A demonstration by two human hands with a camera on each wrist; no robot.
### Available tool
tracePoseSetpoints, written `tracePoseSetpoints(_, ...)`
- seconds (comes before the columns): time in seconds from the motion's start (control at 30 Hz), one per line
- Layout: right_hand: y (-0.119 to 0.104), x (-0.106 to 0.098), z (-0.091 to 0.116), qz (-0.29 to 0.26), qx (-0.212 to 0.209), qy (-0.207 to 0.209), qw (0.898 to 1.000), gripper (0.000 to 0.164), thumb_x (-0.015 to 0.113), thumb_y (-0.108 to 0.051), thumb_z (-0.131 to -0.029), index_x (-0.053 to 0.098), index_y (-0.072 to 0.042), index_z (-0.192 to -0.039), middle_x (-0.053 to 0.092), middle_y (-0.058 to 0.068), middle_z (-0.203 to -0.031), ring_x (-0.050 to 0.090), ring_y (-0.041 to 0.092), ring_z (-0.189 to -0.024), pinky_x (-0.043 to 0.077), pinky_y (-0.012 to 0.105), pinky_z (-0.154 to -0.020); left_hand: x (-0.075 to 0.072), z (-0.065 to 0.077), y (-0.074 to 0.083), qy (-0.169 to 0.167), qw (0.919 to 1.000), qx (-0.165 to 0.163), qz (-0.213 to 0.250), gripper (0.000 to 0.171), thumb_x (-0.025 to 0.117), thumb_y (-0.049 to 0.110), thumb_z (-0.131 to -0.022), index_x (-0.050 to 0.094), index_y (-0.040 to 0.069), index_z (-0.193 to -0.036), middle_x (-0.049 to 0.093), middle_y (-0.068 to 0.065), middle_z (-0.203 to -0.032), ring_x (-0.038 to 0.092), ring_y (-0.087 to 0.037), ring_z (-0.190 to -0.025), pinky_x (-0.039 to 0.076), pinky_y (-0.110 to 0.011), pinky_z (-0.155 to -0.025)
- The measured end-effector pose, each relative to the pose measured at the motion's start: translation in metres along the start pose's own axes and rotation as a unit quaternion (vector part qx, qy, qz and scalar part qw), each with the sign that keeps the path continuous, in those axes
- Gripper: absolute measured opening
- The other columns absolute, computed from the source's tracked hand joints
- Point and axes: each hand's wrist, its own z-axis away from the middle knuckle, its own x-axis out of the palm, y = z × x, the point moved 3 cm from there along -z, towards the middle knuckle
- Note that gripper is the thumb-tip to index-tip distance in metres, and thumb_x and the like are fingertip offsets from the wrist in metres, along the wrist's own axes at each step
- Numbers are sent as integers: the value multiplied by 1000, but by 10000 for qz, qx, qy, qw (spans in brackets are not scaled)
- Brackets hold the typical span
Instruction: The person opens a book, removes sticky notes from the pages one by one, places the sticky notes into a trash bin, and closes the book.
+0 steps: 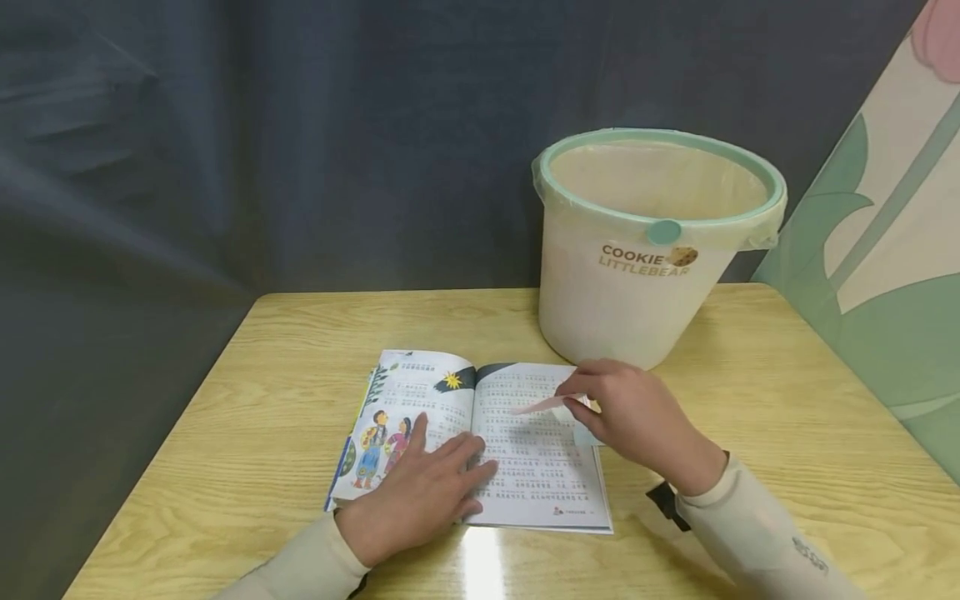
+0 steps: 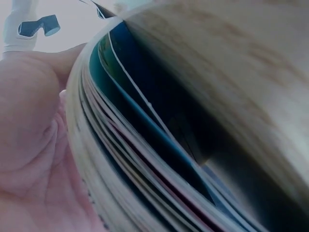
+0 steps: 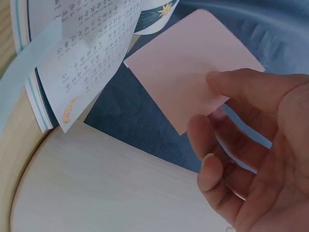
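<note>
An open illustrated book [image 1: 536, 483] lies on the table with printed text on both pages. My left hand [image 1: 420, 500] rests flat across its lower left page, fingers spread over the fold. The left wrist view looks along the curved page edges [image 2: 125, 145] beside the palm. Over the right page, my right hand [image 1: 637, 417] pinches a square pink paper note [image 3: 188, 72] between thumb and fingers. The note is tilted above the text, seen nearly edge-on from the head. A pale blue strip [image 3: 29, 63] shows at the right page's edge, partly behind the right hand in the head view.
A white bin [image 1: 622, 308] with a green rim and a clear liner stands behind the book, close to the right hand. Dark cloth [image 1: 412, 150] hangs behind the wooden table [image 1: 270, 400]. At right is a flower-painted panel [image 1: 900, 292].
</note>
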Motion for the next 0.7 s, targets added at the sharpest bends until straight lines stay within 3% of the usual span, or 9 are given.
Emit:
tracePoseSetpoints(0.2, 1, -9, -1, -11, 66, 154, 9999, 11, 82, -13, -80, 80, -17, -91, 67, -4, -88, 59, 10, -72, 52, 27, -63, -2, -2, 0, -4, 9999, 17, 135, 47, 58, 47, -96, 55, 29, -140, 50, 3, -141, 47, -17, -138, 34, -73, -106)
tracePoseSetpoints(0.4, 3, -21, -1, -130, 79, 663, 9977, 12, 79, -10, -83, 79, -15, -94, 65, -5, -89, 59, 10, -72, 51, 28, -62, -3, -3, 1, 18, 9997, 58, 217, 44, 61, 44, -96, 57, 28, -136, 51, 3, -139, 47, -17, -137, 37, -75, -101)
tracePoseSetpoints(0.7, 3, -43, -13, -193, -382, 1317, 9904, 20, 77, 0, -82, 76, -10, -100, 66, -1, -91, 58, 11, -75, 51, 29, -64, -3, -3, 1, -91, 9989, 26, 465, 43, 61, 42, -96, 57, 27, -135, 50, 2, -139, 46, -18, -137, 36, -76, -100)
